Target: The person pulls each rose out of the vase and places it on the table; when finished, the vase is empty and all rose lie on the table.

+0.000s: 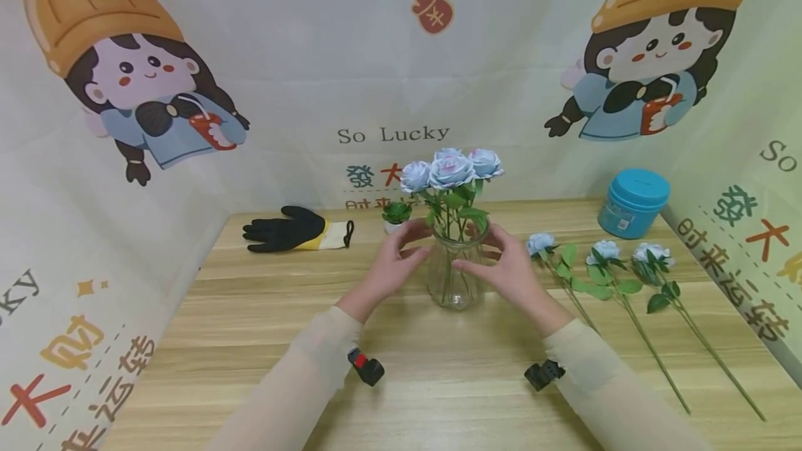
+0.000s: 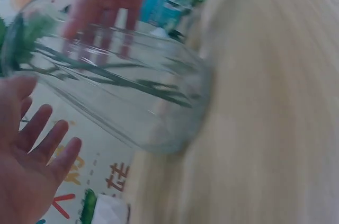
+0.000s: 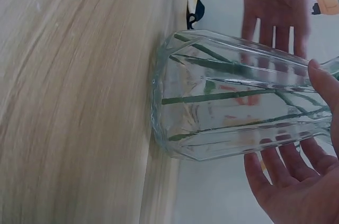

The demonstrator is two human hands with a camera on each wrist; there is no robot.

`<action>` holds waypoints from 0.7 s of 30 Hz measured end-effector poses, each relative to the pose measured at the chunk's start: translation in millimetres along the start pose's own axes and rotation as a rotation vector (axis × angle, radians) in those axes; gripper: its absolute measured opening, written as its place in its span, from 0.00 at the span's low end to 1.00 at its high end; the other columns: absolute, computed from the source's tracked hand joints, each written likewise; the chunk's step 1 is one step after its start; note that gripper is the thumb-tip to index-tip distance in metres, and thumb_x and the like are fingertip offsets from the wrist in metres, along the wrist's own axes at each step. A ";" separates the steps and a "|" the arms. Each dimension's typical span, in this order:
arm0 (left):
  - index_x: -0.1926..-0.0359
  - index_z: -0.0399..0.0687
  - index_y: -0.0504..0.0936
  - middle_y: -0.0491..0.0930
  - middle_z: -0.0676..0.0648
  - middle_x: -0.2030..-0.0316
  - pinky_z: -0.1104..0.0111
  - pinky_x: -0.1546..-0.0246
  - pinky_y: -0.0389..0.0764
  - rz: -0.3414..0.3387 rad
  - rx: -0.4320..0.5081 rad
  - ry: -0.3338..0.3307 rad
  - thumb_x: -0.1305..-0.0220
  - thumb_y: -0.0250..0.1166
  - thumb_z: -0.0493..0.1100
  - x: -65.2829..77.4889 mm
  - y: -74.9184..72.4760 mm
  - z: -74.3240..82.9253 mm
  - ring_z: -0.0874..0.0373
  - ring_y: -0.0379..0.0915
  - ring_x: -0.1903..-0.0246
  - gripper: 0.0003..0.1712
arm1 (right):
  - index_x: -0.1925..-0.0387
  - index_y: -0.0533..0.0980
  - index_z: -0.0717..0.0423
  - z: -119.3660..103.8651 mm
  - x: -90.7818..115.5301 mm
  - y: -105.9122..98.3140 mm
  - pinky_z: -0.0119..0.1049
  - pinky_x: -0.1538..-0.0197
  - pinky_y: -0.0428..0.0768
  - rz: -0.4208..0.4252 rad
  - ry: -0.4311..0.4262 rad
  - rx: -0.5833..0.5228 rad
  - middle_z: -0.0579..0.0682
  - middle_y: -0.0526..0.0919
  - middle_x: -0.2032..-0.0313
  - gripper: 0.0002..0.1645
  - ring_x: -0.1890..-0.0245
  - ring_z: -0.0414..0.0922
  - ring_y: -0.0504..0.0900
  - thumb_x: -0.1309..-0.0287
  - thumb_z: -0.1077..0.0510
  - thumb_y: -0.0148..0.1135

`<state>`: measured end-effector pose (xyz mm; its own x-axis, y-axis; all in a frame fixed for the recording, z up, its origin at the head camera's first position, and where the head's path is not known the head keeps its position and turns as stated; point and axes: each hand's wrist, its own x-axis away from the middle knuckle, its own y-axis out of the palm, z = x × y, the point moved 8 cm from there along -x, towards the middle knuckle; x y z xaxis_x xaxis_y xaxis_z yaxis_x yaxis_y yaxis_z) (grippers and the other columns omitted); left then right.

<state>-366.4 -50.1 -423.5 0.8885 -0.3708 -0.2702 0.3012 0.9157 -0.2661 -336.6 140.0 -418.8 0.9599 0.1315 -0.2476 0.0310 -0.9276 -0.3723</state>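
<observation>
On my feed, closest up are two pale sleeves [image 1: 282,388] over the wood table [image 1: 445,395]. Then the left hand [image 1: 396,257] and right hand [image 1: 512,270], fingers spread and loosely curved either side of an upright glass vase [image 1: 456,287] in the middle; can't tell if they're touching. Blue roses [image 1: 452,171] in it, three loose flowers [image 1: 605,252] lying right. Further back: black glove [image 1: 285,232], little plant [image 1: 396,213], blue tub [image 1: 633,204].
</observation>
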 end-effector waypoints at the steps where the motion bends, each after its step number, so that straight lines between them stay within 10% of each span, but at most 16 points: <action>1: 0.31 0.37 0.71 0.76 0.36 0.34 0.53 0.33 0.78 0.037 0.015 0.007 0.27 0.62 0.37 -2.9 -4.1 3.2 0.41 0.72 0.33 0.26 | 0.30 0.70 0.56 -0.2 -0.3 0.0 0.54 0.35 0.81 -0.003 0.001 0.008 0.61 0.81 0.39 0.48 0.37 0.58 0.80 0.50 0.53 0.82; 11: 0.39 0.37 0.78 0.82 0.38 0.42 0.64 0.46 0.86 0.213 0.138 -0.026 0.27 0.63 0.37 -18.1 -17.5 18.4 0.49 0.79 0.44 0.19 | 0.31 0.71 0.56 -0.6 -1.0 -0.5 0.51 0.38 0.84 -0.007 -0.007 0.030 0.61 0.82 0.40 0.46 0.38 0.57 0.80 0.49 0.53 0.82; 21: 0.43 0.32 0.80 0.83 0.35 0.46 0.49 0.42 0.85 0.264 0.228 -0.074 0.30 0.65 0.34 -20.4 -14.4 18.8 0.59 0.81 0.54 0.17 | 0.34 0.73 0.53 0.2 -0.7 -1.8 0.49 0.38 0.84 0.005 -0.004 0.052 0.55 0.83 0.41 0.42 0.39 0.53 0.81 0.49 0.52 0.82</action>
<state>-382.3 -52.9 -396.8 0.9663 -0.1118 -0.2317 0.1196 0.9926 0.0197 -337.4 141.6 -418.2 0.9588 0.1290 -0.2532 0.0121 -0.9088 -0.4172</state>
